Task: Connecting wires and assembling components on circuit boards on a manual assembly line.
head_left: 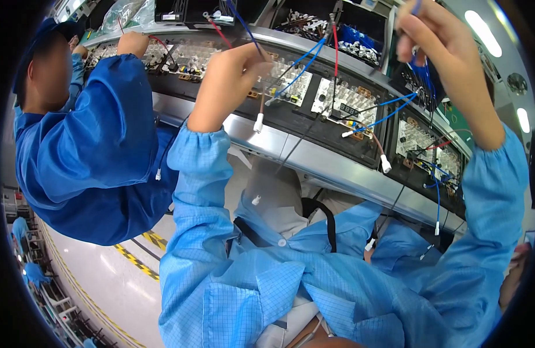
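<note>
My left hand (231, 81) is closed above the circuit boards, pinching a blue wire (244, 26) that runs up out of the picture. A brown wire (261, 101) with a white connector (258, 123) hangs below its fingers. Higher up at the right is my right hand (444, 49), slightly blurred, with its fingers curled. A short piece of blue wire (417, 7) shows at its fingertips. Between my hands lies a white circuit board (346, 101) with a small dark display (347, 109); red, black and blue wires (389, 103) rise from it or lie across it.
Dark bins (290, 43) of wires and small parts stand behind the metal-edged line (314, 152). Another circuit board (421, 139) with wires sits at the right. A co-worker in dark blue (93, 139) works close on my left. Loose leads (437, 223) hang over the front edge.
</note>
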`<action>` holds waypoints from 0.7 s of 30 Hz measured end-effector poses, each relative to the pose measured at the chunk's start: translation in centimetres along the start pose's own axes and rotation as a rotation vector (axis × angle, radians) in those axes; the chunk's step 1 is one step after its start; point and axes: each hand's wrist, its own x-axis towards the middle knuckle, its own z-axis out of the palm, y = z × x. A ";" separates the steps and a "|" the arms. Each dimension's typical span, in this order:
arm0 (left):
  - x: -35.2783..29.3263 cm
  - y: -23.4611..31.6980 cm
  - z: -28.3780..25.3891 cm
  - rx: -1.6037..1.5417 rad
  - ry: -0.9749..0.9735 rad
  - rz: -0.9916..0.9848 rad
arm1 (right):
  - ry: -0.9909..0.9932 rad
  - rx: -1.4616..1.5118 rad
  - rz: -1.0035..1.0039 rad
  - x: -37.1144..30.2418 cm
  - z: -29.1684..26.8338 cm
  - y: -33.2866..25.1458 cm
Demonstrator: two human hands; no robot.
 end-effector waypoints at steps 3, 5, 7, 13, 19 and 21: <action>0.2 0.4 0.3 -0.067 -0.013 -0.015 | -0.052 -0.126 -0.261 0.0 -1.1 3.1; 0.0 0.4 0.1 -0.130 -0.101 -0.182 | -0.050 -0.112 -0.249 -0.5 -0.7 2.9; 0.2 0.4 -0.1 -0.129 -0.146 -0.244 | -0.097 -0.097 -0.198 -0.8 -0.8 3.0; 0.7 -0.4 0.1 0.121 -0.210 -0.030 | -0.150 -0.077 -0.146 -0.7 -0.3 2.9; 1.0 -1.2 0.4 0.175 -0.261 -0.046 | -0.156 -0.076 -0.138 -0.4 0.2 3.2; 1.1 -1.5 0.7 0.185 -0.279 -0.040 | -0.158 -0.093 -0.121 -0.4 0.1 3.4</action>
